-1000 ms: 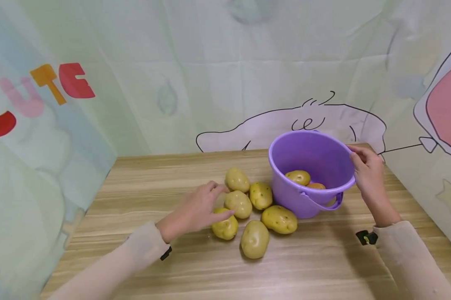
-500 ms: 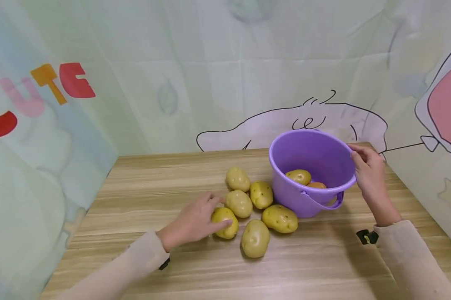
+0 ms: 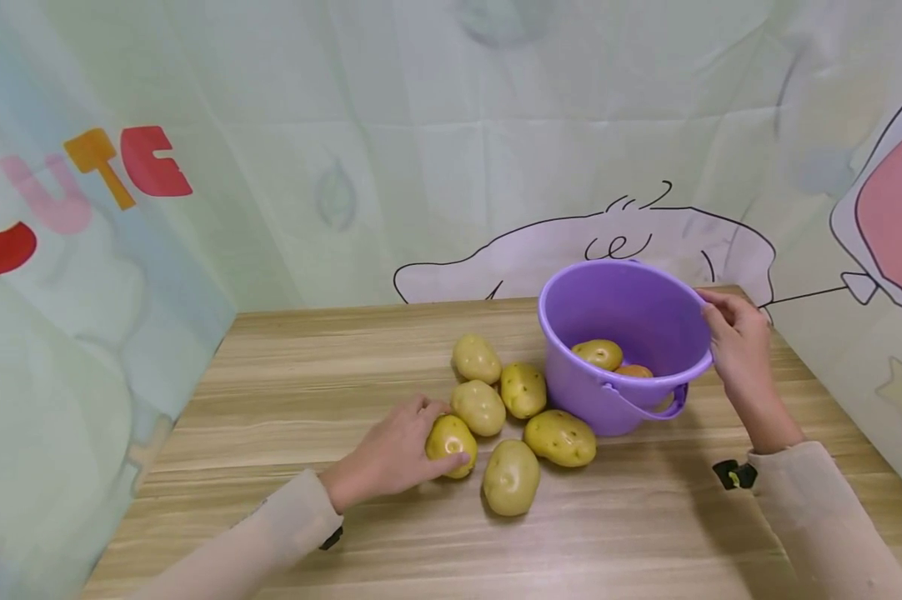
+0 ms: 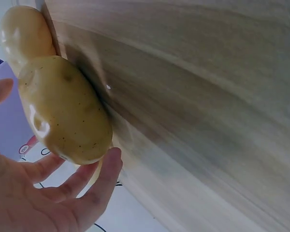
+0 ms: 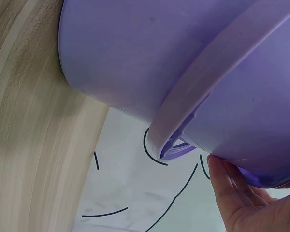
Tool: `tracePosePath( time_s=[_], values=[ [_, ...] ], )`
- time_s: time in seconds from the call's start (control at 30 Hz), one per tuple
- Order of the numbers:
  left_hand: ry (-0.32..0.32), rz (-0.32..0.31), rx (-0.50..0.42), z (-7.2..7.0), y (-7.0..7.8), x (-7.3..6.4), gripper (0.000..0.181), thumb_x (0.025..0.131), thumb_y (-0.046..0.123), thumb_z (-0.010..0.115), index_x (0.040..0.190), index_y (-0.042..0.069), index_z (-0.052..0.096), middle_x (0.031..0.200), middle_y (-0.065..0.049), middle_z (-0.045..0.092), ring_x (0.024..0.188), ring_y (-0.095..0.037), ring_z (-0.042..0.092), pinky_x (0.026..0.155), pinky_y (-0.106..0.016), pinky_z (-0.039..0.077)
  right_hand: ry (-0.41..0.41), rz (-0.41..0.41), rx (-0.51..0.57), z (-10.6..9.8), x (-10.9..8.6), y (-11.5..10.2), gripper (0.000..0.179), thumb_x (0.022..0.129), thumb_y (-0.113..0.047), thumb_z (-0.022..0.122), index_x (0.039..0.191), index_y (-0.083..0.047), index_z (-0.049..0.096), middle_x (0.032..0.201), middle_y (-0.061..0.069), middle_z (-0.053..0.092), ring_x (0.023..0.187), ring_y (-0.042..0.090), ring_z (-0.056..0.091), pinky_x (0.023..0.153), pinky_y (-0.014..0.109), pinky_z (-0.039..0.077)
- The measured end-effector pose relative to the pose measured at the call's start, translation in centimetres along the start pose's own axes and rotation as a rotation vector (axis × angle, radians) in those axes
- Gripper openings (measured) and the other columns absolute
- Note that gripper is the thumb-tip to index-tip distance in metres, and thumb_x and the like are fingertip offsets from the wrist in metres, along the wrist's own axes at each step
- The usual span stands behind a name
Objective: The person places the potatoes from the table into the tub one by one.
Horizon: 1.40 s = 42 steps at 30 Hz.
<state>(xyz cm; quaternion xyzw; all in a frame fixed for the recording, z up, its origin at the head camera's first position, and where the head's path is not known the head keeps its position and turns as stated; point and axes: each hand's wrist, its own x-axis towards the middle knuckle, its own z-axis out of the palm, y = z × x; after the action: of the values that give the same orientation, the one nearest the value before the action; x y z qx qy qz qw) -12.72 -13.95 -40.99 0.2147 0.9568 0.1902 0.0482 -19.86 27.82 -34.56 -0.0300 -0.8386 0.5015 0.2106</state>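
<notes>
In the head view my left hand (image 3: 394,454) lies round a yellow potato (image 3: 453,439) on the table, thumb across its near side and fingers behind it. The left wrist view has the fingers curved against that potato (image 4: 65,111); whether the thumb touches is hard to tell there. My right hand (image 3: 739,342) grips the rim of a purple bucket (image 3: 593,400) at its right side, and the bucket leans slightly. Inside it lie a potato (image 3: 598,354) and a partly hidden orange-brown one (image 3: 634,371). In the right wrist view the right fingers (image 5: 224,188) touch the rim.
Several more potatoes sit between the left hand and the bucket, among them a pale one (image 3: 511,477) in front and a long one (image 3: 559,438) against the bucket. The wooden table (image 3: 308,358) ends at printed cloth (image 3: 308,167) behind. The bucket's handle (image 3: 668,408) hangs down.
My left hand has moved slightly down from above the pale potato and closed round the front-left yellow one, which shifted a little right. The right hand and bucket stay put.
</notes>
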Motion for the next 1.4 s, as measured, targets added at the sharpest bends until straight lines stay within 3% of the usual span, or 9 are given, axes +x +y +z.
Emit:
tracePosePath(
  time_s=[0.43, 1.07, 1.4],
  values=[
    [0.024, 0.009, -0.028, 0.26, 0.58, 0.07, 0.082, 0.083, 0.066, 0.067, 0.135, 0.003, 0.055, 0.124, -0.014, 0.054, 0.109, -0.027, 0.056, 0.092, -0.047, 0.049, 0.001, 0.003, -0.007, 0.00, 0.04, 0.04, 0.038, 0.105, -0.015, 0.045, 0.132, 0.007, 0.059, 0.105, 0.003, 0.062, 0.087, 0.000, 0.057, 0.072, 0.011, 0.048],
    [0.054, 0.016, -0.003, 0.94, 0.62, 0.37, 0.085, 0.077, 0.064, 0.074, 0.132, 0.001, 0.056, 0.116, -0.014, 0.055, 0.101, -0.028, 0.059, 0.088, -0.046, 0.052, 0.002, -0.001, -0.004, -0.08, 0.12, 0.10, 0.038, 0.105, -0.016, 0.045, 0.132, 0.007, 0.059, 0.103, -0.001, 0.061, 0.087, 0.001, 0.057, 0.071, 0.011, 0.048],
    [0.041, 0.004, -0.039, 0.99, 0.43, 0.36, 0.084, 0.078, 0.062, 0.074, 0.132, -0.001, 0.056, 0.116, -0.014, 0.055, 0.100, -0.028, 0.059, 0.087, -0.046, 0.052, -0.019, 0.003, 0.003, -0.07, 0.00, 0.02, 0.039, 0.106, -0.016, 0.044, 0.134, 0.009, 0.056, 0.106, 0.001, 0.061, 0.089, 0.000, 0.057, 0.074, 0.010, 0.048]
  ],
)
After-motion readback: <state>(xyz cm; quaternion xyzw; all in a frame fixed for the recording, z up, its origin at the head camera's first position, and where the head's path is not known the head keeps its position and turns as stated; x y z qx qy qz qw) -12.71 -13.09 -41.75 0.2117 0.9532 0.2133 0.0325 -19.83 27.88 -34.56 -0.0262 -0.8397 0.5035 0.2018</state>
